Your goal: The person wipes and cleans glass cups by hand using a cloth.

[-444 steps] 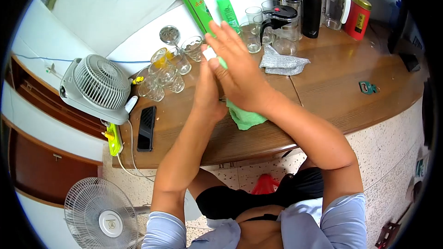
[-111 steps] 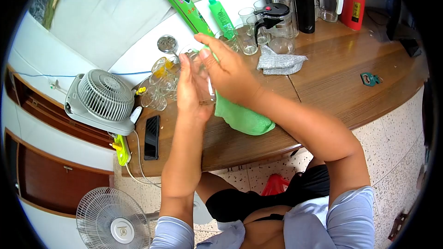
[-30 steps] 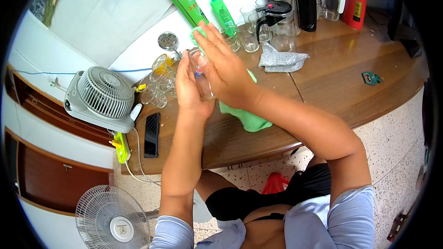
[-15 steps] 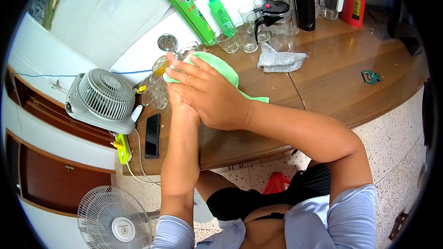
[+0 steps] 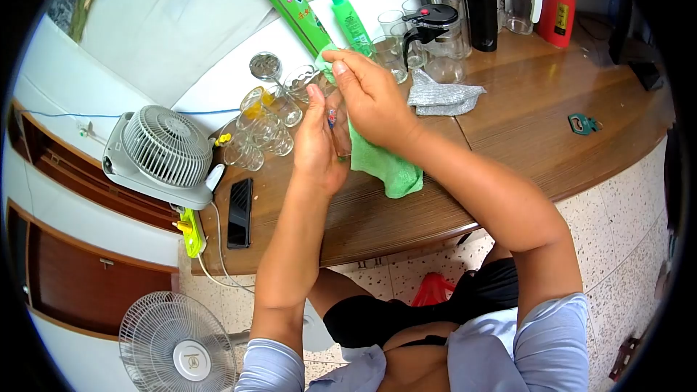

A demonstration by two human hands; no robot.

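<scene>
My left hand (image 5: 320, 147) is wrapped round a clear drinking glass (image 5: 335, 117) with a small coloured mark on its side. The glass is tilted above the table, partly hidden between my palms. My right hand (image 5: 379, 104) is closed on a green cloth (image 5: 388, 167) at the upper end of the glass. Part of the cloth sticks out above my right fingers, and the rest hangs below that hand. Several clear glasses and mugs (image 5: 270, 135) stand just left of my left hand, near a stemmed glass (image 5: 267, 67).
Behind my hands stand a green spray can (image 5: 294, 11), a green bottle (image 5: 351, 22) and a glass teapot (image 5: 443, 40). A grey cloth (image 5: 444, 94) and keys (image 5: 583, 124) lie to the right. A phone (image 5: 239, 213) and small fan (image 5: 170, 149) are at left.
My hands, pressed together before, have come apart, and the glass now shows between them. My right hand has moved up and right, and more of the green cloth hangs down.
</scene>
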